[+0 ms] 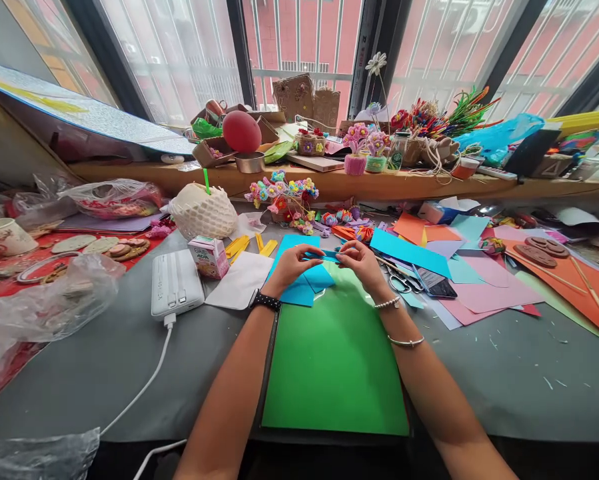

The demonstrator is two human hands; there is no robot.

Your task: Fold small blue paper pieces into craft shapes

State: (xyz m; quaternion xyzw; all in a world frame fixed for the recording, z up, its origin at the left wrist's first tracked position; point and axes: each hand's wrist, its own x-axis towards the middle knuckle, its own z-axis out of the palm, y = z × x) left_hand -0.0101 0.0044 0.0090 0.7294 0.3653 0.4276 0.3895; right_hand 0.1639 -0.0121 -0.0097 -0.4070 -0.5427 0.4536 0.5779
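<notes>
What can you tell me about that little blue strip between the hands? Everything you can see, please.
The blue strip is narrow, plain and looks like paper, perhaps folded; any creases are too small to make out. It runs roughly level from side to side, pinched in a fingertip grip by the left hand and the right hand, whose fingers hide parts of it. It appears at the far end of the green sheet; whether it touches anything beneath, I cannot tell.
</notes>
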